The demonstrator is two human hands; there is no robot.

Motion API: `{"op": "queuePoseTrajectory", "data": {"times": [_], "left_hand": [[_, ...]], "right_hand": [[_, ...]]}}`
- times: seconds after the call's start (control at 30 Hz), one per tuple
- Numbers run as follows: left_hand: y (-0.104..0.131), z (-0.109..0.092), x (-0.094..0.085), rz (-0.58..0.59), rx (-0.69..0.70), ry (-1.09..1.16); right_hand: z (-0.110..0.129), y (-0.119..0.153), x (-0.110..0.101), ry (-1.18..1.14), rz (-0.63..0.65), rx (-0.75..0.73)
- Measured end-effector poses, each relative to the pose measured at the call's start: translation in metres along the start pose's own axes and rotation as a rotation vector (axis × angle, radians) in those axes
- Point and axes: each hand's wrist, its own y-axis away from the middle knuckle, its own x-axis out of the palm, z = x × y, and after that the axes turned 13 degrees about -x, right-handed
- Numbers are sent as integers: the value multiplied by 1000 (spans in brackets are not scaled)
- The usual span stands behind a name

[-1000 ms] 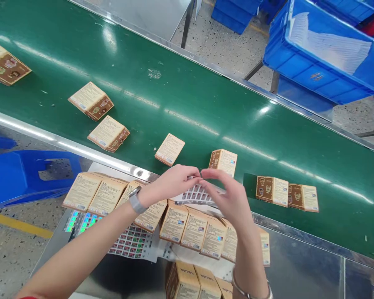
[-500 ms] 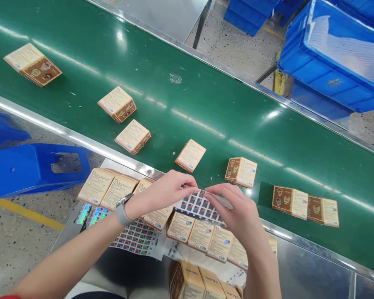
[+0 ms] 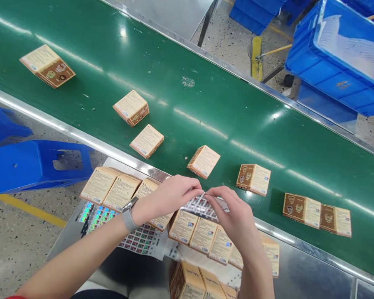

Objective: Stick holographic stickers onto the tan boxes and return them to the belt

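Note:
Above a row of small brown-and-cream boxes (image 3: 182, 226), a sheet of small stickers (image 3: 202, 207) is held tilted between my hands. My left hand (image 3: 176, 193), with a watch on its wrist, pinches the sheet's upper edge. Close beside it, the thumb and finger of my right hand (image 3: 235, 209) are pinched at the same edge; whether a single sticker is between them is too small to tell. Some boxes right of centre carry a shiny sticker; the boxes at the left (image 3: 99, 185) show none. More sticker sheets (image 3: 140, 243) lie under my left forearm.
A green conveyor belt (image 3: 162, 153) with several boxes (image 3: 257, 178) runs past the metal table. More boxes (image 3: 191, 282) stand near my body. A blue stool (image 3: 15, 166) is at the left. Beyond the belt are a blue crate (image 3: 327, 70) and a yellow-handled tool (image 3: 256, 58).
The boxes on the belt have shifted rightward. My hands stay close together at the sheet's edge, and the sheet has tilted and dipped slightly.

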Motion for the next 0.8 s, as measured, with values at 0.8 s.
{"op": "queuePoseTrajectory", "data": {"times": [0.8], "left_hand": [[-31,15,25,-71,-7,-229]], "right_hand": [[-29,27,31,-164,-647,256]]}}
